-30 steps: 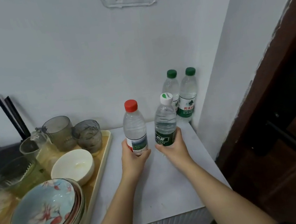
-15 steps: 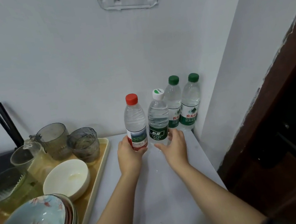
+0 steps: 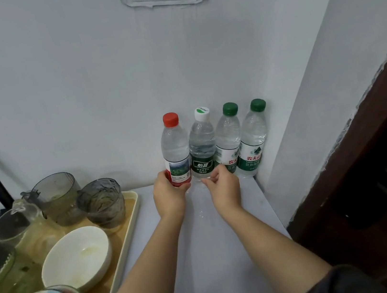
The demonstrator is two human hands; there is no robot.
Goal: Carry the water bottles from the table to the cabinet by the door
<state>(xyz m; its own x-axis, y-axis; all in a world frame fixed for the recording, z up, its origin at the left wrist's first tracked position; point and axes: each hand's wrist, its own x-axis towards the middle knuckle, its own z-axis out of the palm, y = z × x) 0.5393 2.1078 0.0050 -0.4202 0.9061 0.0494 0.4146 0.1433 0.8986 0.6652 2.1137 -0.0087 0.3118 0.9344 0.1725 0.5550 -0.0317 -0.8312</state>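
Along the far wall of the smooth white cabinet top (image 3: 226, 241), clear ribbed plastic bottles stand upright, shoulder to shoulder. They are packed toward the right corner beside the dark wooden door (image 3: 367, 170), probably to keep the near surface free. The left hand (image 3: 169, 195) has its grip wrapped low around the red-capped bottle (image 3: 176, 154), apparently settling it into line. The right hand (image 3: 225, 189) hovers loosely curled at the base of the white-capped bottle (image 3: 202, 145); I cannot tell if it touches. Two green-capped bottles (image 3: 229, 138) stand furthest right.
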